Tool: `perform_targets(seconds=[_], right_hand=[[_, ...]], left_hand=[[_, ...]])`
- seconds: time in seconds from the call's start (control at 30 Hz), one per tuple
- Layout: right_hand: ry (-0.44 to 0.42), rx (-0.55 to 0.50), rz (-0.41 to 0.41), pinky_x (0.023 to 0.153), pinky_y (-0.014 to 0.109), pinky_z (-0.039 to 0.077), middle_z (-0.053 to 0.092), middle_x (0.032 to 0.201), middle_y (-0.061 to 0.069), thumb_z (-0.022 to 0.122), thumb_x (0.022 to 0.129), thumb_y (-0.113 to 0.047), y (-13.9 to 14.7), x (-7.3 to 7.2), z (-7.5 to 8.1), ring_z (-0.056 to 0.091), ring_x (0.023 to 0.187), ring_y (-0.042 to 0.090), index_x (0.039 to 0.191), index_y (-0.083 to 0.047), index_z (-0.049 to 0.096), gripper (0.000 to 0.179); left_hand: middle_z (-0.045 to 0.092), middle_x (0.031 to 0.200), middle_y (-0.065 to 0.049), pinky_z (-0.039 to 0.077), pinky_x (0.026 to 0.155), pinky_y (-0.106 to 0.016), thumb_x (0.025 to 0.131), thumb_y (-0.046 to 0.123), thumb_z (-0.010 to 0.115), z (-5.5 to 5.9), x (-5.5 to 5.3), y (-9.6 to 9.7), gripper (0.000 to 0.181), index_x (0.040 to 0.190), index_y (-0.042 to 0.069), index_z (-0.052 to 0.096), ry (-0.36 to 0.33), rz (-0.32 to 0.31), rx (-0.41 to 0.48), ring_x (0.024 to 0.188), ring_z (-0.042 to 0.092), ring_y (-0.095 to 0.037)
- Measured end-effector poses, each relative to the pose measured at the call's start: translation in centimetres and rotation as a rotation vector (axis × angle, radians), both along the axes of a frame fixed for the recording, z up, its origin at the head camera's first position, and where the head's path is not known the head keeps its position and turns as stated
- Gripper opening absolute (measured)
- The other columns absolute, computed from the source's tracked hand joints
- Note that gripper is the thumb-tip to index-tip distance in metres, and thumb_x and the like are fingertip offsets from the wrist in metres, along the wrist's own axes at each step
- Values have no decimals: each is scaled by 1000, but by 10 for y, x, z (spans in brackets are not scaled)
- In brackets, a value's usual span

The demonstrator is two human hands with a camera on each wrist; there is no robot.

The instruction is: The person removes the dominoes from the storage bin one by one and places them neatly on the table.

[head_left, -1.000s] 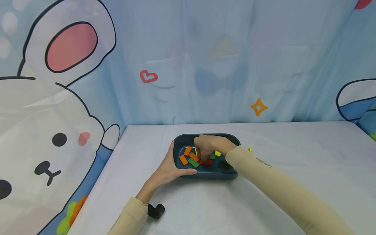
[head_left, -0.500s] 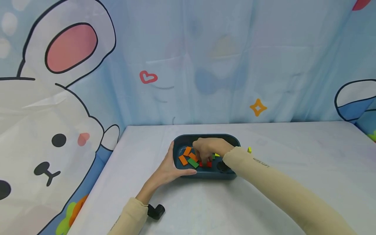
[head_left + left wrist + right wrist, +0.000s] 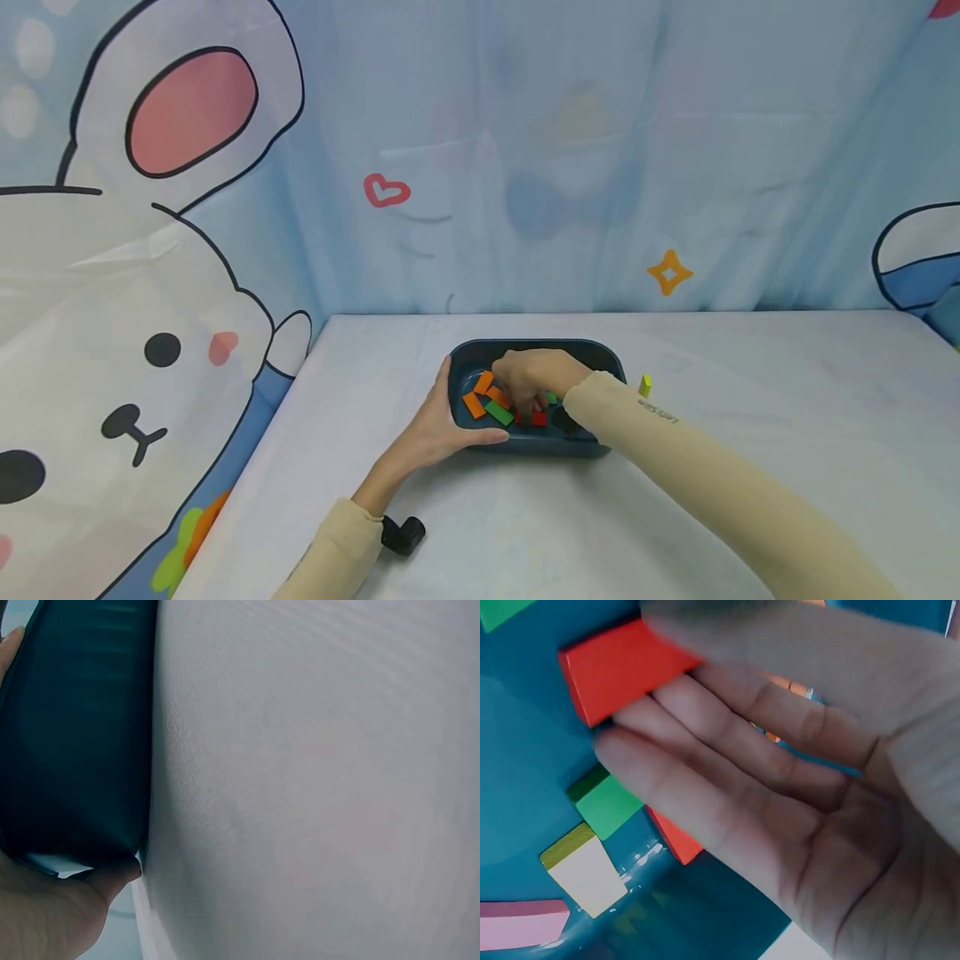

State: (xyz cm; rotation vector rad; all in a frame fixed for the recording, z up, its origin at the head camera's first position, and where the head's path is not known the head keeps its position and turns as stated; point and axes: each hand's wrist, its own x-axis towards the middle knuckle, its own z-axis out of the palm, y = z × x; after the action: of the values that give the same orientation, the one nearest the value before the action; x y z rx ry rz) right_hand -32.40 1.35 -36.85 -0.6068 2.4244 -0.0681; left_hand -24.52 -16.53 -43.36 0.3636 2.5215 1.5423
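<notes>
A dark teal plastic tub (image 3: 525,448) stands on the white-covered table with small coloured wooden blocks in it. My left hand (image 3: 435,425) grips its left end, thumb along the front wall and fingers at the left side. In the left wrist view the thumb (image 3: 112,877) presses the tub's lower edge. My right hand (image 3: 528,379) reaches down into the tub. Seen from the right wrist, its thumb and fingertips pinch a red block (image 3: 626,671). Beside those fingers lie a green block (image 3: 607,802), a second red block (image 3: 676,836) and a yellow-sided block (image 3: 585,866).
Orange blocks (image 3: 474,406) and a green block (image 3: 499,413) lie in the tub's left half. A pink block (image 3: 521,924) shows in the right wrist view. One yellow block (image 3: 645,385) stands on the table right of the tub. A patterned curtain (image 3: 480,167) hangs behind.
The right hand has shifted slightly left inside the tub, and the yellow block there is now covered from the head view. The left hand keeps its grip. The head view has shifted a little.
</notes>
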Motion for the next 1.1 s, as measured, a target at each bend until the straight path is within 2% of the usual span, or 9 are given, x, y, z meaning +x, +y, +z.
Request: perform_targets(seconds=[0.37, 0.7, 0.87, 1.1], right_hand=[[-40, 17, 18, 73, 33, 64, 67, 88, 9, 88, 81, 3, 1, 0, -2, 74, 76, 24, 93, -7, 70, 25], [8, 57, 27, 73, 32, 64, 62, 92, 8, 86, 83, 4, -2, 9, -2, 73, 75, 24, 94, -8, 67, 25], [6, 88, 74, 75, 31, 63, 65, 89, 6, 83, 87, 1, -1, 12, -1, 70, 74, 20, 92, -10, 67, 19], [-3, 43, 123, 76, 30, 62, 67, 88, -1, 85, 88, -7, 8, 10, 0, 68, 76, 16, 97, -13, 72, 17]], left_hand=[[15, 173, -17, 30, 121, -61, 79, 47, 92, 1, 0, 2, 138, 168, 12, -8, 6, 1, -10, 154, 28, -37], [15, 172, -18, 29, 122, -61, 82, 40, 91, 0, 0, 2, 134, 168, 12, -8, -1, 4, -8, 154, 28, -38], [13, 173, -18, 27, 122, -62, 81, 44, 91, -1, 0, 1, 136, 168, 11, -8, 11, 0, -13, 155, 25, -38], [12, 173, -17, 26, 122, -63, 79, 49, 90, -2, 0, 1, 138, 168, 12, -8, 15, -11, -13, 156, 23, -39]])
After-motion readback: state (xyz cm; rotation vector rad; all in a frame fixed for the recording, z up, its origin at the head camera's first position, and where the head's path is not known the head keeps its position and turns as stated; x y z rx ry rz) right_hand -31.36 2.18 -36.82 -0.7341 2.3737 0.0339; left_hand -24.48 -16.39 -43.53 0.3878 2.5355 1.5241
